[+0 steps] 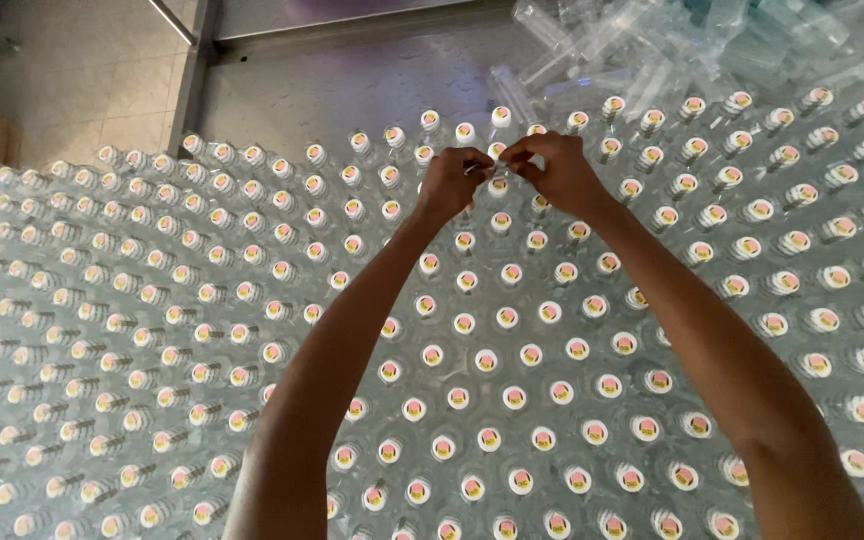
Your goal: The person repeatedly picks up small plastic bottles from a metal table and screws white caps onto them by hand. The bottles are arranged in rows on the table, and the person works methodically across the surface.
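Both hands, left hand (449,180) and right hand (560,172), are pinched on one bottle's cap (498,183) at 12 o'clock, loads of capped bottles (512,397) already stood, loose bottles (652,45) piled at 1.

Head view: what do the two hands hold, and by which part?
Both hands, left and right, pinch a small clear item between their fingers above a clear plastic bottle; what it is cannot be told.

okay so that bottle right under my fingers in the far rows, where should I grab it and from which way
Probably by the capped neck, from straight above. The bottle stands upright, packed tight among the other bottles, so its sides are shut in and only the top is free. Your left hand and right hand already meet over it.
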